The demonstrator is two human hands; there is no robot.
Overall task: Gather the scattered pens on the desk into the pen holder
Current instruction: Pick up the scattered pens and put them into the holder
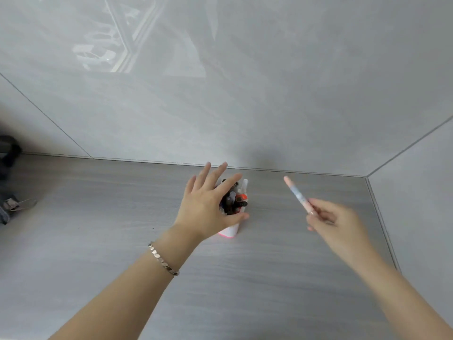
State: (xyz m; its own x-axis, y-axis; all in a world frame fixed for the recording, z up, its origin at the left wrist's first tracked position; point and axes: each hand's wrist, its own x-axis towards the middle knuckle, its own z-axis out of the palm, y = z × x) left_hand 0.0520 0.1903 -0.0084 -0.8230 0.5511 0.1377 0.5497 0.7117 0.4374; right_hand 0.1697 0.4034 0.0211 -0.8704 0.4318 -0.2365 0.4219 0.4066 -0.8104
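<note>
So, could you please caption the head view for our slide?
Left hand steadies the pen holder; right hand brings a pen.

Table (pixel 245 278) mostly bare: wide open stretch in front and to both sides of the pen holder (pixel 230 231). Holder stands near the back wall (pixel 245 106), little room behind it. Holder mouth packed with pens (pixel 235 202), caps crowding the opening. Left hand (pixel 206 204) spread over the holder's left side and top, fingers fanned, blocking approach from the left. Right hand (pixel 335 222), grip closed on a pink pen (pixel 296 195), sits well apart to the right; gap between it and the holder clear. Side wall (pixel 421 204) bounds the right edge. Dark clutter (pixel 9 180) at far left edge.
</note>
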